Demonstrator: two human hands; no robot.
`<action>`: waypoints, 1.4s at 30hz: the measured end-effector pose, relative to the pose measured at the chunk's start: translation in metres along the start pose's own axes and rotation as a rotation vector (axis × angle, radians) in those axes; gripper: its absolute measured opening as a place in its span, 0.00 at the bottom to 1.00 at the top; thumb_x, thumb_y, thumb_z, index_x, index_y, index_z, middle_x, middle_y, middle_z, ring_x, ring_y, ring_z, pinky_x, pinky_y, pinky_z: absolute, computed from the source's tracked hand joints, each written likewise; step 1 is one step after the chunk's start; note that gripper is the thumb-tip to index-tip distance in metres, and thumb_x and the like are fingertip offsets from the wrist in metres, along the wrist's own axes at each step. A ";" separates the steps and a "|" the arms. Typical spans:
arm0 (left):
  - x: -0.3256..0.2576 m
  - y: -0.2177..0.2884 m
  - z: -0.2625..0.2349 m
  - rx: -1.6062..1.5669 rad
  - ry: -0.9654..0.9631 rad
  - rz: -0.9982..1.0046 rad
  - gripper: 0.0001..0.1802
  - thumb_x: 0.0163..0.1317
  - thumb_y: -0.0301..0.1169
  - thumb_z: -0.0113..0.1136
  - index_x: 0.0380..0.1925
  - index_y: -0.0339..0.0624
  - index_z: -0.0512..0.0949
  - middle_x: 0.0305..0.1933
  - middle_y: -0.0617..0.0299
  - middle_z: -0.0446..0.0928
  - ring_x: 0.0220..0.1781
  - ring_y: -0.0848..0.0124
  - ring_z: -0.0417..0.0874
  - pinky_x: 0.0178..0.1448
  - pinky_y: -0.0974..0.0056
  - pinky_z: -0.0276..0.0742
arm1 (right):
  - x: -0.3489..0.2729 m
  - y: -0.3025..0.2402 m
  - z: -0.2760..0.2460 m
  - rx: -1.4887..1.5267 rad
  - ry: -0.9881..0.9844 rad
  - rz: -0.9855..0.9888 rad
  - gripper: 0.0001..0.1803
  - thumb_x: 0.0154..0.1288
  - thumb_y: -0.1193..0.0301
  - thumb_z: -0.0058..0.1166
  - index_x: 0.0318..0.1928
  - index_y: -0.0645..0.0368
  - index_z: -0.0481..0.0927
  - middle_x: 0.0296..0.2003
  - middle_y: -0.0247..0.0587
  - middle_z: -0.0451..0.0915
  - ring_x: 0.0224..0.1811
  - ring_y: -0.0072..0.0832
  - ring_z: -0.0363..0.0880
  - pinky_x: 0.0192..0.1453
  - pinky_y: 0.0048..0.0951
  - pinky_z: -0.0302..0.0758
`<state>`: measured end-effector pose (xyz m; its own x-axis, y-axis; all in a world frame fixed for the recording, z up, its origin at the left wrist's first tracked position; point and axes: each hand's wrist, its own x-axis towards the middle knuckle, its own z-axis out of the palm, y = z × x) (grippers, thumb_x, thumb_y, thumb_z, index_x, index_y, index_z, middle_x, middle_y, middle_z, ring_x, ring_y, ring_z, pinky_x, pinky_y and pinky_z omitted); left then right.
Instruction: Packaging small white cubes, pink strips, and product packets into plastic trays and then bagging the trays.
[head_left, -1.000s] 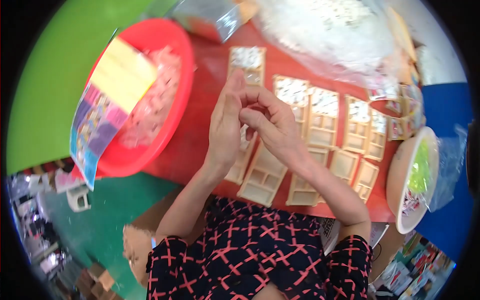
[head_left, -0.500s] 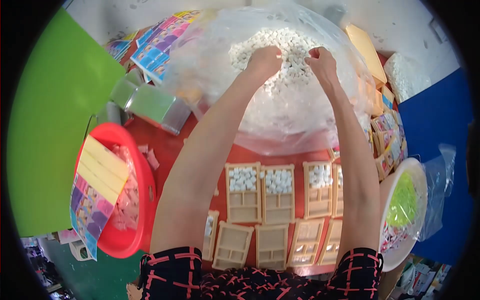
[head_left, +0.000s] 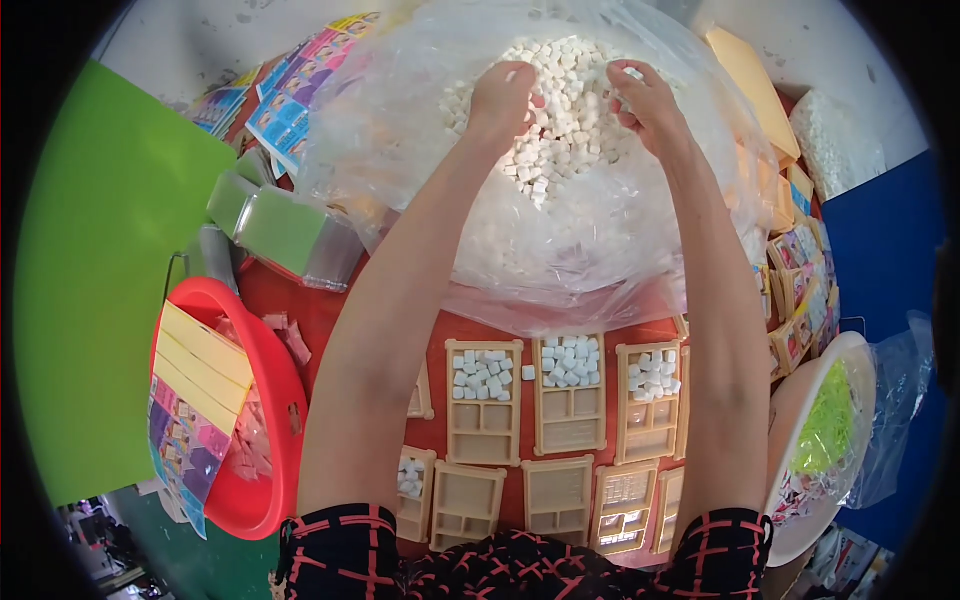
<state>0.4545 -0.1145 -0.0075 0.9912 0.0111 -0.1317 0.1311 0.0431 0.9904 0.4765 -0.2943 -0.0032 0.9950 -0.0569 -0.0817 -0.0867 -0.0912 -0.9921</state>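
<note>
The left hand (head_left: 503,105) and right hand (head_left: 650,108), both partly curled, their contents impossible to tell, flank white cubes (head_left: 572,125) heaped on clear plastic (head_left: 545,262), far beyond divided trays (head_left: 570,434).

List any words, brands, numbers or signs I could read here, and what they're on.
None can be read clearly.
Colourful sheet over the red basin: print too small and blurred.
Colourful sheets at back left: too small.
White cubes and front trays: no lettering visible.
</note>
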 end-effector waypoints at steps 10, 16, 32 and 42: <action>-0.028 -0.017 -0.008 -1.143 0.051 -0.322 0.11 0.61 0.29 0.48 0.38 0.31 0.67 0.35 0.47 0.69 0.33 0.61 0.74 0.27 0.67 0.77 | -0.053 0.010 0.017 0.176 -0.008 0.126 0.12 0.59 0.69 0.52 0.39 0.63 0.70 0.28 0.45 0.73 0.22 0.22 0.72 0.15 0.12 0.63; -0.051 -0.005 -0.011 -1.291 -0.101 -0.358 0.11 0.59 0.31 0.55 0.37 0.35 0.70 0.31 0.55 0.71 0.33 0.69 0.75 0.30 0.72 0.79 | -0.018 0.050 -0.044 1.350 -0.366 0.422 0.14 0.59 0.67 0.53 0.43 0.60 0.70 0.28 0.43 0.75 0.24 0.25 0.74 0.16 0.15 0.70; -0.395 -0.070 -0.038 0.241 0.203 0.140 0.05 0.58 0.26 0.55 0.31 0.36 0.74 0.31 0.59 0.73 0.31 0.67 0.75 0.34 0.64 0.72 | -0.388 0.037 0.018 0.034 -0.254 0.380 0.05 0.61 0.68 0.50 0.30 0.56 0.73 0.21 0.27 0.72 0.18 0.14 0.68 0.16 0.18 0.61; -0.405 -0.104 -0.039 0.897 0.101 0.685 0.13 0.48 0.19 0.58 0.36 0.35 0.76 0.43 0.53 0.74 0.44 0.57 0.73 0.49 0.60 0.69 | -0.427 0.078 0.037 -0.797 0.030 -0.591 0.08 0.48 0.78 0.59 0.30 0.62 0.74 0.31 0.43 0.72 0.37 0.40 0.70 0.37 0.35 0.68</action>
<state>0.0388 -0.0841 -0.0587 0.8584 -0.1606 0.4873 -0.4338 -0.7344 0.5220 0.0468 -0.2403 -0.0495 0.8882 0.1890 0.4188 0.4043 -0.7546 -0.5169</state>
